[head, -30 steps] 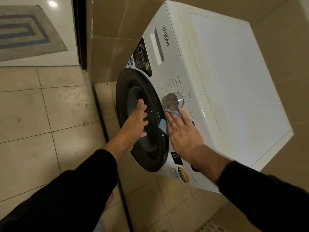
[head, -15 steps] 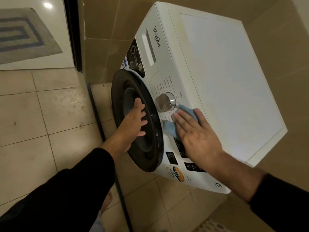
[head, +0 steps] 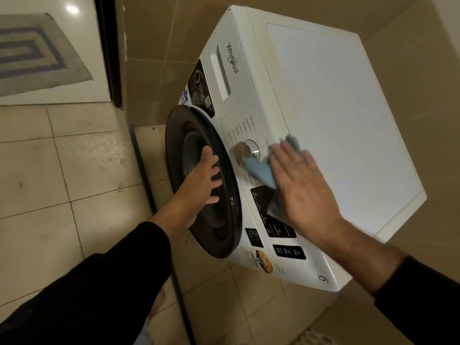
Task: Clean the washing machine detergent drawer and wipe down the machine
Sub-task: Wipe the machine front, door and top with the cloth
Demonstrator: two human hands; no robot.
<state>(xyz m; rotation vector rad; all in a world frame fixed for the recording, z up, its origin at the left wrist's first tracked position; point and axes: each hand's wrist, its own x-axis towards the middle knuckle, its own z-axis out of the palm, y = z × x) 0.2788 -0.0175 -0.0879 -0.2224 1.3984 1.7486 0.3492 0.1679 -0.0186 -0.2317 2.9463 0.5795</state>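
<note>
Since before, right hand (head: 302, 192) has slid up the washing machine (head: 323, 100) panel — fingers flat, pressing blue cloth (head: 261, 173) beside the dial (head: 247, 151); left hand (head: 199, 180), fingers spread, rests on the door (head: 199, 135).

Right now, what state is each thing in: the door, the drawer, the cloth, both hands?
Washing machine door: closed.
Detergent drawer: closed.
Blue cloth: pressed flat on the control panel beside the dial.
Right hand: open, pressing the cloth.
Left hand: open, resting on the door.

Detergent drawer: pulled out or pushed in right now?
Pushed in. The detergent drawer front sits flush with the washing machine panel, no compartment exposed. The right hand wipes elsewhere, by the dial.
</note>
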